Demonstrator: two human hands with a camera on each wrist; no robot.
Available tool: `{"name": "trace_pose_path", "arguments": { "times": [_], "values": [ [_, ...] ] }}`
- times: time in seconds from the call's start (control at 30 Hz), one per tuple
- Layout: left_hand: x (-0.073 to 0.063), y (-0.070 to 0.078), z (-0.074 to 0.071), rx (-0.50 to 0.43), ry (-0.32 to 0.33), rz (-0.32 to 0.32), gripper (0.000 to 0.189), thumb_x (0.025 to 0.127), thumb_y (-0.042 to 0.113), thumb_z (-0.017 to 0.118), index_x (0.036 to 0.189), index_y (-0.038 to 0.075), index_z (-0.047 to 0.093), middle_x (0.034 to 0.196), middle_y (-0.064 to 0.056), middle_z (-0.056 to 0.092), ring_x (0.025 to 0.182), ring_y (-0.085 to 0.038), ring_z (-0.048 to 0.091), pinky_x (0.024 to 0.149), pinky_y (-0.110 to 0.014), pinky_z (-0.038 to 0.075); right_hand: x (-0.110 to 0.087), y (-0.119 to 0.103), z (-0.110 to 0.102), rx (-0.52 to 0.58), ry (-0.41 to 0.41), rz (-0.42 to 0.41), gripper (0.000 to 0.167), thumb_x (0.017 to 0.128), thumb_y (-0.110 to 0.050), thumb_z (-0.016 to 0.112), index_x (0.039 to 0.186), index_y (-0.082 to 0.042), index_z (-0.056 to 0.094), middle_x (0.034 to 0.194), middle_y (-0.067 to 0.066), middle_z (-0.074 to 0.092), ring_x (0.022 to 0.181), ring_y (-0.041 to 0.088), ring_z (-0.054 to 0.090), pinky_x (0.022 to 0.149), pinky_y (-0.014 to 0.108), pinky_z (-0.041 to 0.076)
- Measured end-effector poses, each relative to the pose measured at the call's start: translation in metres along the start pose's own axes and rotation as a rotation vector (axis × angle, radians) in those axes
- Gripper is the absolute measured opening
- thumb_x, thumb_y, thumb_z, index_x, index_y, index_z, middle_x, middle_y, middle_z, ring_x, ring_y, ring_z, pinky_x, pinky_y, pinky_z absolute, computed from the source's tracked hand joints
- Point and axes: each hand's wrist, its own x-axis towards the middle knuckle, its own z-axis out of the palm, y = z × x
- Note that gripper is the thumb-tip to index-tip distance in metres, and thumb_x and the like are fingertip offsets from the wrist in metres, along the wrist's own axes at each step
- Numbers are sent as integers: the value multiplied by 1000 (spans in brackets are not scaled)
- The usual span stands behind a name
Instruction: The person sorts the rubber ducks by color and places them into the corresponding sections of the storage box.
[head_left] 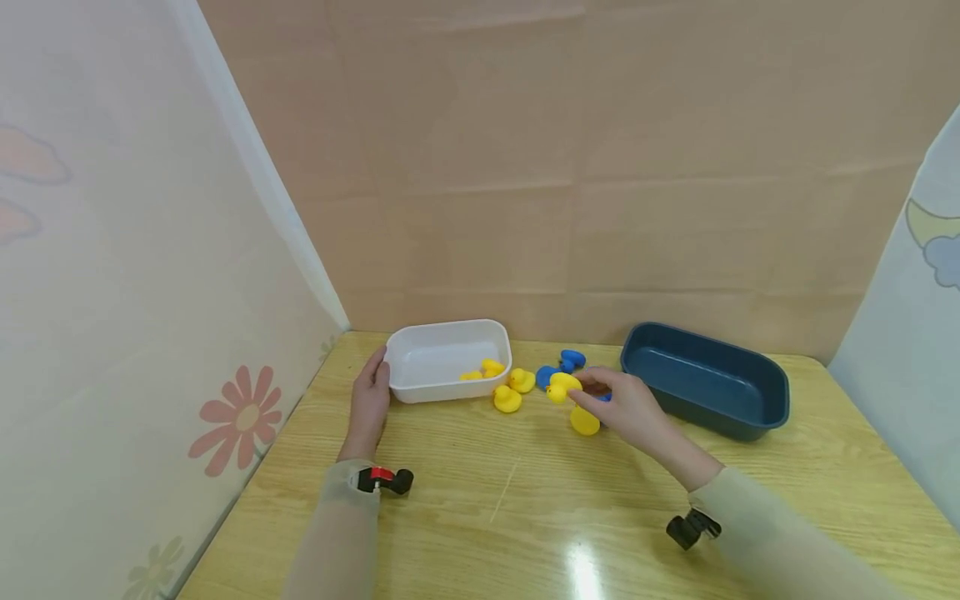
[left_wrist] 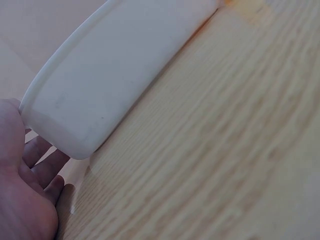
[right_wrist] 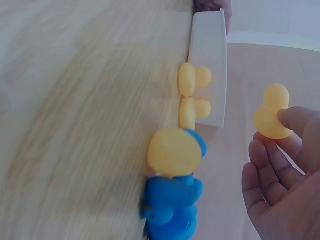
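My right hand (head_left: pixel 626 408) pinches a yellow rubber duck (head_left: pixel 562 387) between thumb and fingertips, held up over the table; the right wrist view shows the same duck (right_wrist: pixel 274 117). Below it lie another yellow duck (head_left: pixel 585 421) and several blue ducks (head_left: pixel 572 359), partly hidden by the hand. At the left end of a white tub (head_left: pixel 450 392), my left hand (head_left: pixel 370 396) grips the rim and end wall. In the left wrist view its fingers (left_wrist: pixel 50 167) reach round the tub's corner. Yellow ducks (head_left: pixel 491 367) lie in the tub's right end.
Two yellow ducks (head_left: pixel 507 399) sit on the wooden table (head_left: pixel 465 500) against the tub's right front corner. A dark blue tub (head_left: pixel 705 412) stands at the right, beyond my right hand. A brown backdrop (head_left: pixel 480 208) rises behind the table, with pale patterned sheets at both sides.
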Motion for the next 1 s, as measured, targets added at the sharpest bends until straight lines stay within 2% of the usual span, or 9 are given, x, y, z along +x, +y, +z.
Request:
{"name": "trace_pose_path", "arguments": {
  "times": [0.27,0.43,0.63,0.8,1.0],
  "values": [
    [-1,-1,1,4,-2,2,53,120,34,43,171,19,44,175,-5,41,165,-26,29,134,-47,26,28,-11,20,24,5,29,34,106,-33,78,132,-10,78,120,4,79,107,25,73,94,50,62],
    [0,-2,2,2,12,3,52,121,33,43,171,19,45,175,-6,41,165,-27,29,134,-47,25,45,-17,33,15,8,40,38,107,-37,76,134,-10,77,124,6,78,110,26,73,97,49,62],
    [0,-1,3,13,6,-2,53,121,34,43,172,19,43,176,-6,40,165,-27,28,134,-47,25,61,-26,43,9,-6,39,37,108,-32,75,134,-5,76,124,9,78,110,28,72,98,49,62],
    [0,-1,2,24,6,-1,54,121,35,42,172,19,43,176,-5,40,165,-26,28,134,-48,25,74,-31,54,-12,-1,66,37,108,-33,75,135,-7,77,122,6,78,108,27,70,95,45,62],
    [0,-1,1,20,4,1,53,121,35,42,172,19,43,175,-5,40,165,-26,29,134,-47,25,88,-33,66,-26,-8,82,38,108,-31,75,138,-7,75,124,7,77,108,28,68,97,45,61]
  ]
}}
